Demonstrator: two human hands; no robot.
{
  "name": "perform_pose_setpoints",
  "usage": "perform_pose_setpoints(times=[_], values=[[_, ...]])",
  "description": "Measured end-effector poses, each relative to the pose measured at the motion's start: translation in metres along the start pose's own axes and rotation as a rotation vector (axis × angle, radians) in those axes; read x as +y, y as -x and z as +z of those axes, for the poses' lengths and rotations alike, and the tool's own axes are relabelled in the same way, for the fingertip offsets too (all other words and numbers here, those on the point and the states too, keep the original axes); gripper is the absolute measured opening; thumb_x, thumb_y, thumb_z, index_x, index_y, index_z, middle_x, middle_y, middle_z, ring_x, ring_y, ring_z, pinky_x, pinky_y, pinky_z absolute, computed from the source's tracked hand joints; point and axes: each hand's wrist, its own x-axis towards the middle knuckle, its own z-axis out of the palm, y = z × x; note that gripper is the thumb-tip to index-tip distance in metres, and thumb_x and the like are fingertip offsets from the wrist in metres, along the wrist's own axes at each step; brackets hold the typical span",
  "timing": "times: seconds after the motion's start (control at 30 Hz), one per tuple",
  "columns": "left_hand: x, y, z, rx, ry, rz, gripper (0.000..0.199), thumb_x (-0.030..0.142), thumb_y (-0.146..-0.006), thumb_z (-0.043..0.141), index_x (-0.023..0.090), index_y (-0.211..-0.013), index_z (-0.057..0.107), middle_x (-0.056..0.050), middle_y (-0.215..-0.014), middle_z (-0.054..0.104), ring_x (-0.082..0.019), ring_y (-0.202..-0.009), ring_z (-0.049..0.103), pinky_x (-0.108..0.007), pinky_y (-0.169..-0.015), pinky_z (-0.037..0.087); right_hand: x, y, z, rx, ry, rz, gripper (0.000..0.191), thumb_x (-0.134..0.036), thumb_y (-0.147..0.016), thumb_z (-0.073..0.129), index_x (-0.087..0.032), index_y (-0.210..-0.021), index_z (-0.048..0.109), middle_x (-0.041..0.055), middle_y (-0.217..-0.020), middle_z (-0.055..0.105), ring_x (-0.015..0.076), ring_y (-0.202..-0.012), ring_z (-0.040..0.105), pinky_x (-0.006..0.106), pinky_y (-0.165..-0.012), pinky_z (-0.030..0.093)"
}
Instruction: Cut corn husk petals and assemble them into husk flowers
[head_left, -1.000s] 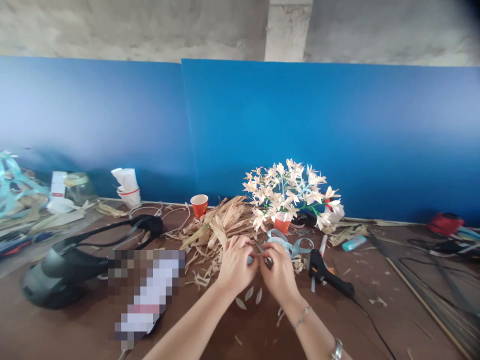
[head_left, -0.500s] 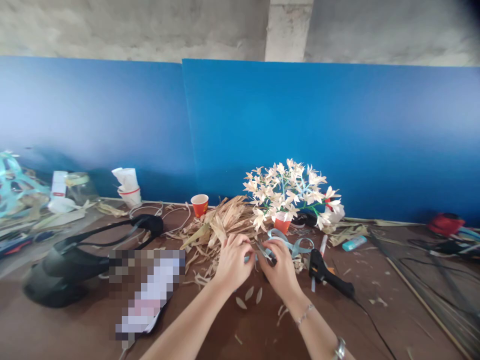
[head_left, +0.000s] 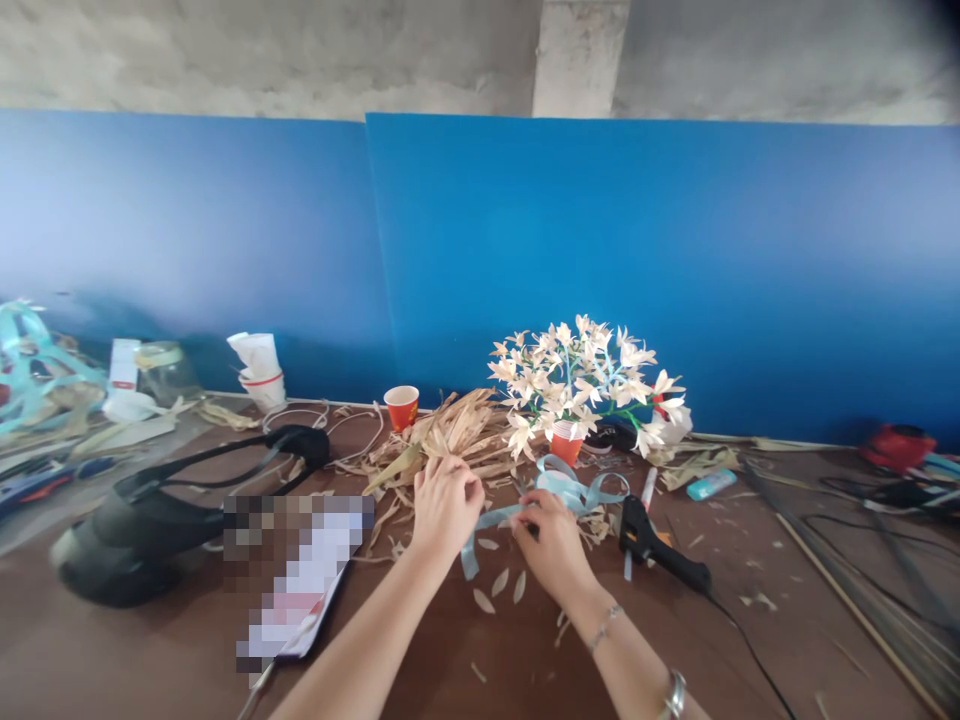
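Observation:
My left hand (head_left: 448, 508) is raised over the dry husks, its fingers pinched together; what they hold, if anything, is hidden. My right hand (head_left: 553, 540) has its fingers curled around a pair of scissors, mostly covered by the hand. Between both hands a pale blue ribbon (head_left: 493, 518) stretches out, with one end bent down near my left wrist. More of this ribbon lies looped behind my right hand. Several small pale leaf-shaped pieces (head_left: 500, 583) rest on the brown table (head_left: 450, 660) below. Beyond stands a bunch of cream flowers (head_left: 555, 375) in a red paper cup (head_left: 565, 444).
A black glue gun (head_left: 660, 550) with a cord lies to the right, near a light blue packet (head_left: 711, 485). Dry husks (head_left: 457, 430) and another red cup (head_left: 402, 408) are behind. On the left are a blurred-out phone (head_left: 307, 590) and a black strapped object (head_left: 135, 540).
My left hand has moved left and slightly up, away from my right hand. The scissor blades, visible between the hands before, are now largely hidden. More of the ribbon shows in the gap.

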Motion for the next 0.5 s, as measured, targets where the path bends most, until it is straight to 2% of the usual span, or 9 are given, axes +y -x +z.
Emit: perform_pose_setpoints(times=[0.07, 0.17, 0.23, 0.33, 0.4, 0.5], values=[[-0.002, -0.001, -0.001, -0.003, 0.018, -0.010, 0.019, 0.022, -0.078, 0.052, 0.021, -0.062, 0.062, -0.005, -0.084, 0.062, -0.026, -0.088, 0.051, -0.038, -0.075, 0.037, 0.001, 0.001, 0.001, -0.072, 0.024, -0.031, 0.020, -0.010, -0.075, 0.052, -0.021, -0.076, 0.068, 0.0070, -0.093, 0.061, 0.0238, -0.086, 0.056, 0.036, -0.075, 0.040], [-0.003, -0.002, -0.001, -0.010, 0.051, -0.014, 0.023, 0.028, -0.079, 0.052, 0.020, -0.059, 0.061, -0.005, -0.083, 0.062, -0.026, -0.088, 0.052, -0.038, -0.074, 0.037, 0.001, 0.002, -0.003, -0.100, 0.044, -0.019, 0.024, -0.006, -0.072, 0.053, -0.021, -0.083, 0.068, 0.0078, -0.093, 0.060, 0.0245, -0.088, 0.054, 0.036, -0.077, 0.040], [-0.004, -0.002, -0.001, -0.003, 0.050, -0.011, 0.021, 0.026, -0.079, 0.052, 0.020, -0.061, 0.061, -0.005, -0.084, 0.062, -0.025, -0.088, 0.051, -0.038, -0.074, 0.037, 0.000, 0.002, -0.008, -0.127, 0.011, 0.005, 0.018, -0.008, -0.070, 0.056, -0.020, -0.079, 0.067, 0.0071, -0.090, 0.059, 0.0237, -0.088, 0.053, 0.035, -0.078, 0.040], [-0.004, -0.001, -0.001, 0.010, 0.039, -0.001, 0.014, 0.019, -0.078, 0.052, 0.021, -0.072, 0.064, -0.004, -0.086, 0.063, -0.024, -0.088, 0.052, -0.036, -0.073, 0.038, -0.003, 0.003, -0.015, -0.266, -0.087, 0.000, 0.006, -0.015, -0.066, 0.063, -0.020, -0.066, 0.066, 0.0041, -0.083, 0.058, 0.0205, -0.085, 0.053, 0.032, -0.078, 0.039], [-0.004, -0.001, 0.000, 0.016, 0.040, 0.004, 0.014, 0.016, -0.077, 0.052, 0.022, -0.076, 0.065, -0.004, -0.086, 0.063, -0.024, -0.089, 0.052, -0.036, -0.073, 0.038, -0.007, 0.005, -0.016, -0.345, -0.121, -0.006, 0.005, -0.015, -0.063, 0.066, -0.020, -0.064, 0.066, 0.0033, -0.084, 0.057, 0.0196, -0.085, 0.053, 0.030, -0.079, 0.039], [-0.005, -0.001, 0.002, 0.018, 0.055, 0.015, 0.014, 0.014, -0.075, 0.053, 0.021, -0.075, 0.065, -0.004, -0.084, 0.063, -0.023, -0.088, 0.052, -0.035, -0.073, 0.039, -0.013, 0.008, -0.016, -0.383, -0.119, -0.003, 0.009, -0.011, -0.061, 0.065, -0.019, -0.063, 0.065, 0.0033, -0.086, 0.057, 0.0204, -0.089, 0.053, 0.031, -0.080, 0.037]])
